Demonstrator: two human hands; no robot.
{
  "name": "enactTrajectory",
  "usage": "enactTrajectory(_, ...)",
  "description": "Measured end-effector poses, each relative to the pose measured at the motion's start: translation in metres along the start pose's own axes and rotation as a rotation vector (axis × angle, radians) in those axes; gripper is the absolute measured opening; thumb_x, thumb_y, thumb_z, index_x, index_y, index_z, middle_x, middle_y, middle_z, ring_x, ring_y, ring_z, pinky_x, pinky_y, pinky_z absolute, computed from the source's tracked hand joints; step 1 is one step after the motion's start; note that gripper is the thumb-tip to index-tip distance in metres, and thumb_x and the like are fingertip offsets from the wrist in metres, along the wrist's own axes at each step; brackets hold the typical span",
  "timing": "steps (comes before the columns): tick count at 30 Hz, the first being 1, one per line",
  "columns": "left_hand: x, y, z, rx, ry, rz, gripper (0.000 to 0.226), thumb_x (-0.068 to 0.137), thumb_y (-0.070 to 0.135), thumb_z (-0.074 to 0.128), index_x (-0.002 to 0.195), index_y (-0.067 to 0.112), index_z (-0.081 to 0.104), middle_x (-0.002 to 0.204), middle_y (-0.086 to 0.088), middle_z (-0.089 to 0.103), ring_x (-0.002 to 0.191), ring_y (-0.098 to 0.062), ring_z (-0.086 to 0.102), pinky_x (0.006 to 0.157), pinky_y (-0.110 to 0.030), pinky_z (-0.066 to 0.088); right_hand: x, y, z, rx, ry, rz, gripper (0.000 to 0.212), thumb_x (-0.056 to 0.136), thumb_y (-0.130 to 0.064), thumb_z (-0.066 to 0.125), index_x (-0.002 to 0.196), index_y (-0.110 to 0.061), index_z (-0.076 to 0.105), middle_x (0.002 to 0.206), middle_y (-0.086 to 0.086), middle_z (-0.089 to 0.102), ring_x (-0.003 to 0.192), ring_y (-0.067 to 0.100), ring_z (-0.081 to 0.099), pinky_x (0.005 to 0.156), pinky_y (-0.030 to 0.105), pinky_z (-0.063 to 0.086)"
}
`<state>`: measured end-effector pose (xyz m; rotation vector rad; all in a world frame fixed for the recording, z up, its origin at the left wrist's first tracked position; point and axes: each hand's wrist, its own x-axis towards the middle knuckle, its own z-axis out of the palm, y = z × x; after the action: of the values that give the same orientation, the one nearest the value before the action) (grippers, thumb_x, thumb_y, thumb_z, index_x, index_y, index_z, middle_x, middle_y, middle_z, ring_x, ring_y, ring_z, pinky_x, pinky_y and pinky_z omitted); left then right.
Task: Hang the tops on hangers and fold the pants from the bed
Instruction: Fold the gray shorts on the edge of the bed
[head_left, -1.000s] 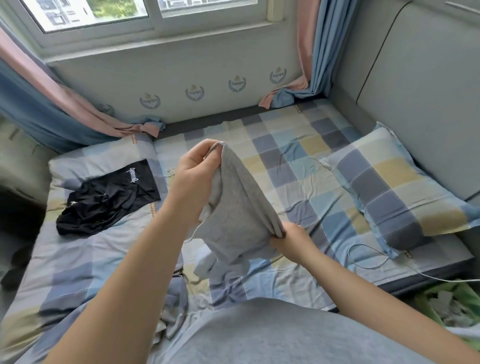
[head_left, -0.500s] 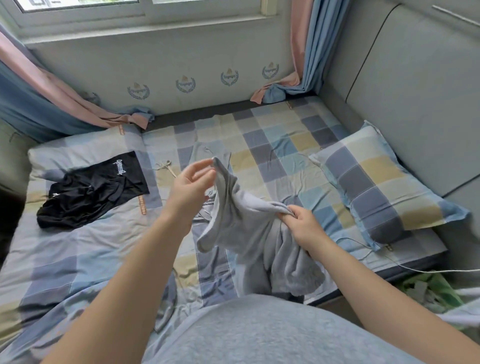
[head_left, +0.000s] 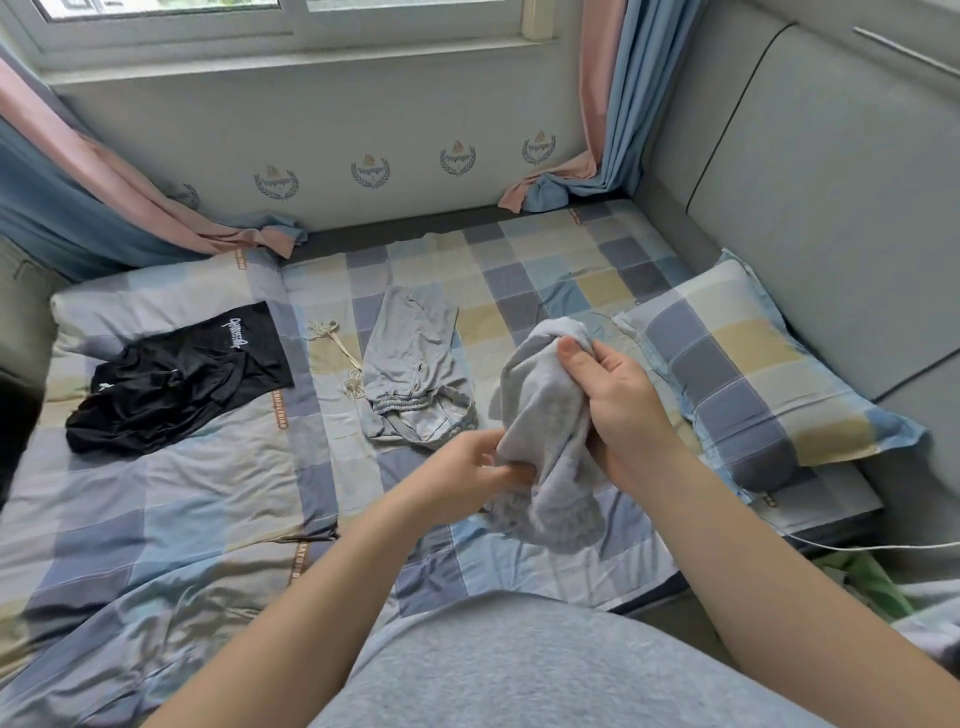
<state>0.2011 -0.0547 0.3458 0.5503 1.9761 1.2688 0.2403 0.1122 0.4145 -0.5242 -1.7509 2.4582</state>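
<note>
Just above the checked bed (head_left: 156, 519), the left hand (head_left: 465, 470) curls its fingers into the lower edge of a bunched grey garment (head_left: 545, 410). The right hand (head_left: 623, 410) clamps the garment's top, thumb pressed over the cloth. Beyond them grey pants (head_left: 410, 358) lie on the sheet, and a crumpled black garment (head_left: 176, 384) lies farther left.

We note the bed (head_left: 550, 275), checked all over. Lying on it: black garment (head_left: 176, 384) at left, grey pants (head_left: 415, 364) spread at centre, beige cord (head_left: 337, 348) between them, checked pillow (head_left: 753, 384) at right.
</note>
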Motion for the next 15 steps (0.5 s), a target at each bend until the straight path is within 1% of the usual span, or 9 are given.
enactTrajectory(3,-0.001,-0.003,-0.009,0.008,0.14,0.049,0.02,0.089,0.032,0.063,0.103,0.02,0.07,0.101,-0.001,0.074,0.1,-0.026,0.068,0.094,-0.048,0.053,0.001,0.001,0.0,0.079,-0.018,0.004,0.026,0.103,-0.018,0.051,0.12,-0.002,0.063,0.104,0.018,0.069,0.097,0.027,0.067,0.087,0.038,0.057)
enactTrajectory(4,-0.003,-0.003,-0.014,-0.015,0.205,0.053,0.022,0.087,0.035,0.06,0.099,0.019,0.068,0.095,-0.005,0.073,0.089,-0.028,0.067,0.085,-0.045,0.053,0.002,0.002,-0.001,0.112,-0.043,0.008,0.027,0.103,-0.014,0.05,0.126,-0.003,0.059,0.109,0.017,0.069,0.101,0.027,0.067,0.09,0.039,0.056)
enactTrajectory(6,-0.007,-0.001,-0.025,-0.07,0.333,0.071,0.017,0.087,0.039,0.058,0.091,0.024,0.066,0.083,-0.007,0.066,0.073,-0.022,0.058,0.068,-0.041,0.046,0.004,0.005,-0.005,0.127,-0.083,0.014,0.038,0.099,-0.013,0.056,0.137,-0.011,0.051,0.125,0.013,0.065,0.112,0.026,0.065,0.096,0.041,0.054)
enactTrajectory(8,-0.011,0.002,-0.036,-0.173,0.42,0.087,0.013,0.096,0.031,0.058,0.089,0.031,0.069,0.081,-0.005,0.067,0.072,-0.021,0.06,0.062,-0.044,0.047,0.003,0.01,-0.009,-0.001,-0.116,0.017,0.059,0.088,-0.021,0.068,0.143,-0.022,0.045,0.137,0.007,0.058,0.121,0.019,0.06,0.101,0.038,0.049)
enactTrajectory(10,-0.015,0.006,-0.045,-0.263,0.46,0.102,0.02,0.1,0.023,0.058,0.09,0.031,0.074,0.081,-0.003,0.069,0.074,-0.02,0.064,0.066,-0.039,0.05,-0.001,0.019,-0.011,-0.262,-0.185,-0.002,0.073,0.08,-0.032,0.072,0.146,-0.036,0.04,0.147,-0.004,0.047,0.126,-0.001,0.051,0.103,0.025,0.044)
enactTrajectory(12,-0.017,0.011,-0.05,-0.337,0.435,0.114,0.015,0.1,0.02,0.06,0.099,0.009,0.071,0.084,-0.009,0.069,0.075,-0.022,0.065,0.067,-0.035,0.051,-0.005,0.028,-0.006,-0.49,-0.286,-0.038,0.079,0.076,-0.04,0.076,0.144,-0.05,0.038,0.149,-0.015,0.039,0.116,-0.023,0.045,0.087,0.007,0.045)
enactTrajectory(13,-0.019,0.014,-0.05,-0.354,0.412,0.116,0.023,0.1,0.02,0.06,0.1,-0.003,0.065,0.085,-0.013,0.068,0.075,-0.024,0.065,0.067,-0.035,0.052,-0.007,0.033,-0.002,-0.568,-0.355,-0.042,0.079,0.075,-0.042,0.078,0.142,-0.055,0.038,0.147,-0.019,0.039,0.114,-0.025,0.044,0.083,0.003,0.044)
enactTrajectory(14,-0.021,0.016,-0.05,-0.364,0.379,0.114,0.029,0.099,0.021,0.061,0.097,-0.008,0.062,0.084,-0.015,0.067,0.074,-0.026,0.065,0.067,-0.035,0.053,-0.008,0.04,0.002,-0.607,-0.434,-0.026,0.078,0.074,-0.041,0.08,0.139,-0.057,0.04,0.144,-0.019,0.044,0.117,-0.02,0.048,0.085,0.007,0.047)
enactTrajectory(15,-0.023,0.019,-0.05,-0.375,0.348,0.106,0.03,0.099,0.022,0.061,0.091,-0.006,0.062,0.082,-0.015,0.067,0.072,-0.025,0.066,0.065,-0.034,0.054,-0.009,0.047,0.006,-0.617,-0.495,-0.002,0.073,0.076,-0.036,0.081,0.137,-0.054,0.044,0.137,-0.016,0.052,0.117,-0.009,0.054,0.088,0.016,0.052)
